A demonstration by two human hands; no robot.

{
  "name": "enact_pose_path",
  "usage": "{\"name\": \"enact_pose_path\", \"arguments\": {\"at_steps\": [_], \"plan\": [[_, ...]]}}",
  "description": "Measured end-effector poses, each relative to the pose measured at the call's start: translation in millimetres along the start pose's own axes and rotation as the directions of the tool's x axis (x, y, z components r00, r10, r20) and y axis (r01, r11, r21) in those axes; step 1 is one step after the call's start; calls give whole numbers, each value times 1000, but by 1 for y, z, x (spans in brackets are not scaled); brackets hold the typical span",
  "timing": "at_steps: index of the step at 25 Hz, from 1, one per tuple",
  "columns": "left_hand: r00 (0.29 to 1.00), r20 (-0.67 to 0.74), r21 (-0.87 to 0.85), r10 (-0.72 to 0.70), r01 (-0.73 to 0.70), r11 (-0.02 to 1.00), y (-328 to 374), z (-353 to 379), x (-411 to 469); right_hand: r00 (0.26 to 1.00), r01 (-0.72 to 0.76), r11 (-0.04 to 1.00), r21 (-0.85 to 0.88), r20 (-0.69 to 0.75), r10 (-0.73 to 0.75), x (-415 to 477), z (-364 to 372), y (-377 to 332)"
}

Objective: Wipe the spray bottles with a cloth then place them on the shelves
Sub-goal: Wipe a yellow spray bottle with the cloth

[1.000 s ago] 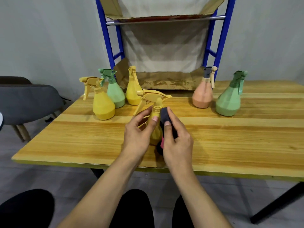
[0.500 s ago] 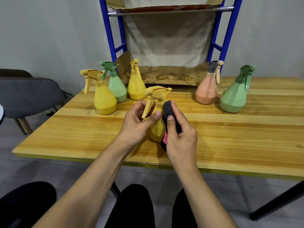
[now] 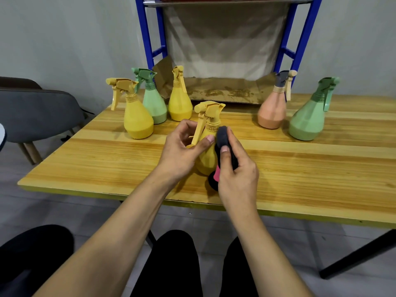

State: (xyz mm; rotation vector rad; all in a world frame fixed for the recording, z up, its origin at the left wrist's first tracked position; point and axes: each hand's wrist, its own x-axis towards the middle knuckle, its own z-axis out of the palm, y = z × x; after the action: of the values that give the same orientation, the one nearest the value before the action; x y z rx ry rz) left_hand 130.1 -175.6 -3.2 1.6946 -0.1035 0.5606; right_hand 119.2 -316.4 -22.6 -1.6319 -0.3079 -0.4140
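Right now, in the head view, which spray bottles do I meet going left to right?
Front-left yellow bottle → small green bottle → back yellow bottle → held yellow bottle → peach bottle → far-right green bottle.

The bench is pale varnished wood with bold grain and a soft sheen; its yellow front edge looks scuffed at six o'clock. The spray bottles are matt plastic. The yellow bottle at the centre has a faceted, faintly grainy body, and the peach bottle at two o'clock has the same dull finish. The cloth is dark, soft and fuzzy, with a pink patch. At twelve o'clock the shelf frame is glossy blue-painted metal with a bare shiny rail, lined with rough, stained brown cardboard. The chair at nine o'clock is matt grey fabric on wooden legs.
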Motion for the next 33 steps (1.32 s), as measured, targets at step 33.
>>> {"name": "enact_pose_path", "arguments": {"at_steps": [33], "plan": [[992,-99,397,73,-28,917,20,3,-3,966,230,972,-51,-105,-235,1,-24,-2]]}}
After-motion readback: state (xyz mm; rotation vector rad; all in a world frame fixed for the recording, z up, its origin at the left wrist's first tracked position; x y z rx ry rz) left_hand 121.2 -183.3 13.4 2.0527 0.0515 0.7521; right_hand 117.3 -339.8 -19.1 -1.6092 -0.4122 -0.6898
